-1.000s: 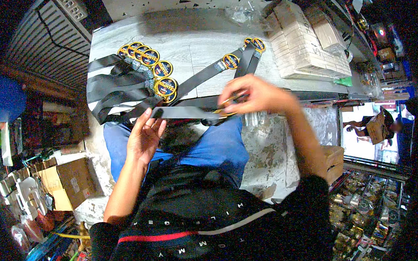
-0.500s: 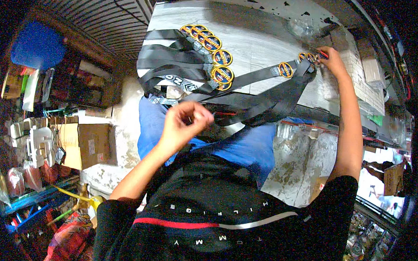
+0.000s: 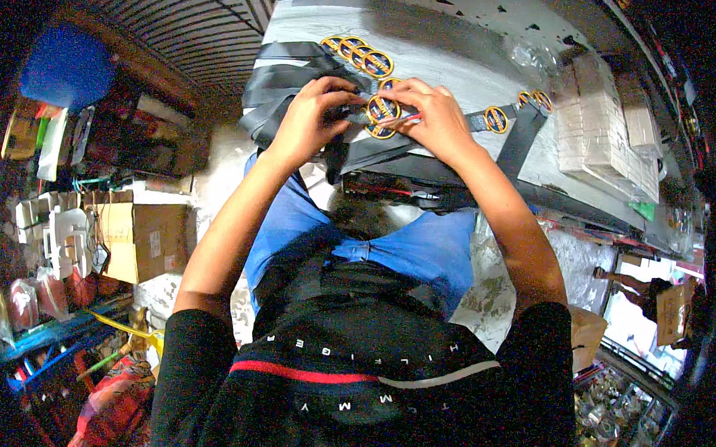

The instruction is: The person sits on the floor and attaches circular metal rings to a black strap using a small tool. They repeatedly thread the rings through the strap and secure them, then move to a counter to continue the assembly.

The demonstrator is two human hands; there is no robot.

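Note:
Both my hands meet over a round dark-blue badge with a gold rim [image 3: 384,109] at the table's near edge. My left hand [image 3: 316,116] is closed on a black strap at the badge's left side. My right hand [image 3: 436,119] is closed at its right side, with a thin red tool [image 3: 410,119] between the fingers; its kind is unclear. Behind them overlapping badges [image 3: 364,57] lie in a row, their black straps [image 3: 288,81] running left. More straps hang over the near edge. Farther right lie a single badge [image 3: 496,119] and a few others [image 3: 535,100].
Wrapped white boxes [image 3: 598,122] stand on the grey table [image 3: 461,64] at the right, with clear plastic [image 3: 533,55] behind. A cardboard box [image 3: 137,242] and a shelf with tools [image 3: 66,323] are on the left. My legs are under the table edge.
My right hand has come left from the right-hand badges to the middle, still with the red tool. My left hand has moved forward onto the strap. The right-hand straps have shifted.

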